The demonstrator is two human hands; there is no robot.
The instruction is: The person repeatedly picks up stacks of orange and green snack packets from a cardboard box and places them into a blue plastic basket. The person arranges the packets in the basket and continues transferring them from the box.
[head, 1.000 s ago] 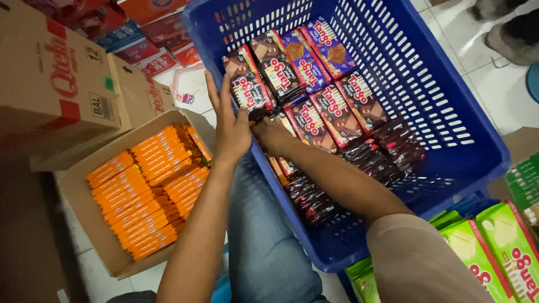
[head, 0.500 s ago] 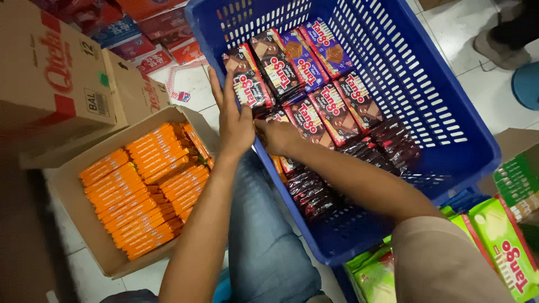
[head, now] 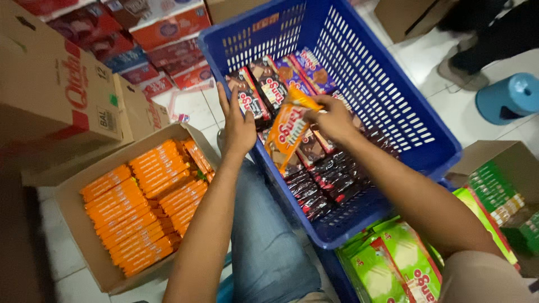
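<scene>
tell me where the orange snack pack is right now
In the head view, the orange snack pack is centre frame, held in the right hand over the blue basket.

Counts, by kind:

- Blue plastic baskets [head: 393,106]: one.
- Orange wafer packs in hand [head: 285,134]: one, held above the basket.
- Hands: two, the left hand [head: 238,126] and the right hand [head: 331,119].
- Open cardboard boxes of orange packs [head: 67,196]: one. The packs [head: 146,202] stand in three rows; the exact number per row cannot be told.
- Purple packs [head: 314,70] at the basket's far edge: about two visible.
- Dark chocolate-coloured packs [head: 247,98]: several in the basket, overlapping; not countable.
- Green packs [head: 393,264]: at least two.
- Closed cardboard cartons [head: 50,84]: one large.
- Blue stools [head: 511,98]: one.
</scene>
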